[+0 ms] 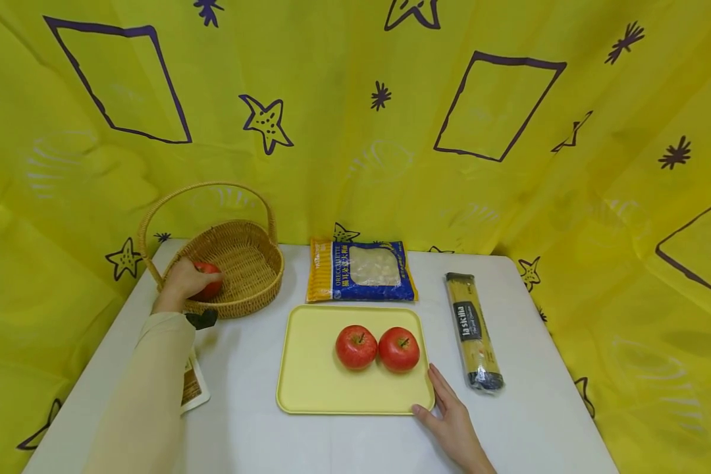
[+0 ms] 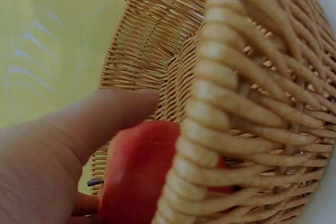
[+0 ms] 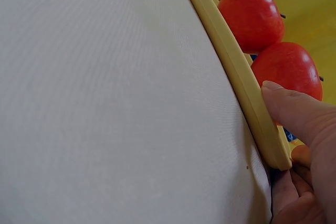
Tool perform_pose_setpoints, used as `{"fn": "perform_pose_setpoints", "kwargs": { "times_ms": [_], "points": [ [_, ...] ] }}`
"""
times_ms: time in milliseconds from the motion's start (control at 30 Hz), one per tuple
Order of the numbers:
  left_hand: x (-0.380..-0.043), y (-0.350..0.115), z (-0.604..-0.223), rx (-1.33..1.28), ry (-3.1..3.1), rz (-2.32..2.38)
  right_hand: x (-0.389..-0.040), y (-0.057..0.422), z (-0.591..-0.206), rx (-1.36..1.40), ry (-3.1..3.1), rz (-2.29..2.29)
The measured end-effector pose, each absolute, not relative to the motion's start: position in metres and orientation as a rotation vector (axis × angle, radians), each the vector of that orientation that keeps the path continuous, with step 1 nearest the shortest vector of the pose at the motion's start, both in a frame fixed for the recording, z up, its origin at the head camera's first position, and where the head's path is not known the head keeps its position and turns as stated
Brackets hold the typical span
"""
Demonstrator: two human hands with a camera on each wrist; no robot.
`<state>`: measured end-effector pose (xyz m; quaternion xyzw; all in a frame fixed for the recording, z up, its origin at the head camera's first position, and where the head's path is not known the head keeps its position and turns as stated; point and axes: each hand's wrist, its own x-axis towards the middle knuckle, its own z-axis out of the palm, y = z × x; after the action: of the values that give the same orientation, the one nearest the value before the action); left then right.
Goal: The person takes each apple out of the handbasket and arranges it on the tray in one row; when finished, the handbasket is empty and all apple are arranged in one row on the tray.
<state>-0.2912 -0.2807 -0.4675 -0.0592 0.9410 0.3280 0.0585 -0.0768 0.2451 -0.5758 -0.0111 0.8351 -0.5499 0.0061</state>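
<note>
At the left, inside the wicker basket [image 1: 251, 260], my left hand [image 1: 184, 283] grips a red apple [image 1: 209, 282]. In the left wrist view the thumb lies over the top of the apple [image 2: 139, 171], whose right side is hidden by the basket's woven rim [image 2: 197, 114]. My right hand [image 1: 452, 421] holds the near right corner of a pale yellow tray [image 1: 311, 362], thumb on the front edge and fingers along the right side. Two red apples [image 1: 356, 347] sit side by side on the tray's right half.
Behind the tray lies a blue and yellow bag of orecchiette pasta [image 1: 370, 271]. A long pack of spaghetti [image 1: 473, 332] is to the tray's right. Under the left forearm a white-edged, partly hidden package [image 1: 195, 385] shows. The basket's tall handle [image 1: 210, 186] arches above it.
</note>
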Motion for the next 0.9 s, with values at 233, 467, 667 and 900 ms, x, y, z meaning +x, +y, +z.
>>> {"fn": "perform_pose_setpoints", "kwargs": {
  "times_ms": [233, 467, 667, 900],
  "points": [
    [-0.2921, -0.2823, -0.4613, -0.136, 2.76, 0.894, -0.0773, 0.2447, -0.5766, -0.026, 2.62, -1.703],
    [-0.2932, -0.2838, -0.4625, -0.14, 2.755, 0.862, -0.0775, 0.2446, -0.5777, -0.023, 2.617, -1.705],
    [-0.2951, -0.2841, -0.4645, -0.135, 2.784, 0.877, -0.0778, 0.2452, -0.5785, -0.05, 2.63, -1.722],
    [-0.2929, -0.2836, -0.4677, -0.145, 2.812, 1.036, -0.0779, 0.2456, -0.5772, -0.017, 2.638, -1.687]
  ]
}}
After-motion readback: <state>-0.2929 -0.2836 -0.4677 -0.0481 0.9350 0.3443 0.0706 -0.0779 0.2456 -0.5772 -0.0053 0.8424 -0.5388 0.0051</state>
